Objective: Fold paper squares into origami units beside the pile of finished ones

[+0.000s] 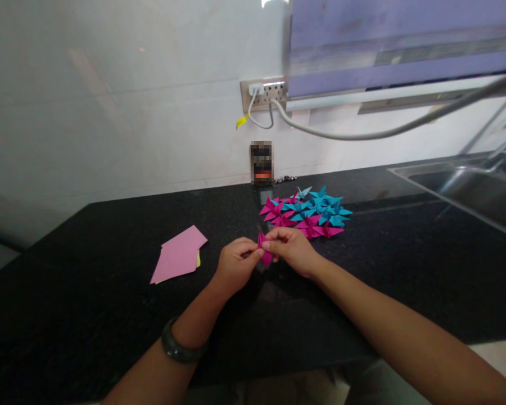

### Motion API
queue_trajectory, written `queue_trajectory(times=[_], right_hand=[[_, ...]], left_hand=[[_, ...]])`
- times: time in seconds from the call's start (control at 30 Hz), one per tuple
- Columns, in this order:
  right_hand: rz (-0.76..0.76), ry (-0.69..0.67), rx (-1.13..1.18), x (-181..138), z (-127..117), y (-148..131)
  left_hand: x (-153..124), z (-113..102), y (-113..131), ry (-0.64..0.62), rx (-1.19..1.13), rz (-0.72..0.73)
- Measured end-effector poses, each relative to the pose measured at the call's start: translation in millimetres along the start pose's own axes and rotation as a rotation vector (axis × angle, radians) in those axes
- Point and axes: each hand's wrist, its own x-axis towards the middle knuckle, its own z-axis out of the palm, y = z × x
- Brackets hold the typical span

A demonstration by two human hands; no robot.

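Both hands meet over the middle of a black stone counter [88, 315]. My left hand [235, 265] and my right hand [290, 249] each pinch a small folded piece of magenta paper [264, 251], held just above the counter. Beyond my hands lies a pile of finished folded paper shapes [310, 214], magenta on the near left side, teal on the far right. To the left, flat on the counter, rests a small stack of pink paper sheets [179, 255] with a yellow sheet peeking out beneath. A dark bracelet circles my left wrist.
A small dark object [261, 163] leans upright against the white wall behind the pile. Above it a wall socket [263, 94] holds a plug with a grey cable running right. A steel sink [468, 183] sits at the right end of the counter.
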Motion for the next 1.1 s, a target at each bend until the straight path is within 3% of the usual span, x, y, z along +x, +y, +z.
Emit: queue_trajectory(times=[0.23,0.4,0.63,0.93,1.1], right_hand=[[-0.014,-0.028,0.061,0.2,-1.8,2.9],[-0.033,-0.053,-0.061,-0.2,-1.4,-0.3],[0.013,-0.005,-0.141,-2.7,-1.2,-3.5],[0.025,0.071,-0.052,-0.4,2.3,0.4],[0.037,0.006,-0.074,2.1,-5.7,0.1]], left_hand=[[0.5,-1.6,0.2,-0.034,-0.057,-0.009],[-0.2,-1.0,-1.2,-0.069,-0.056,-0.026],[-0.2,-2.0,-1.7,-0.173,-0.06,-0.043],[-1.5,-0.2,6.6,-0.258,-0.111,-0.07],[-1.0,1.8,5.4,-0.105,-0.171,-0.215]])
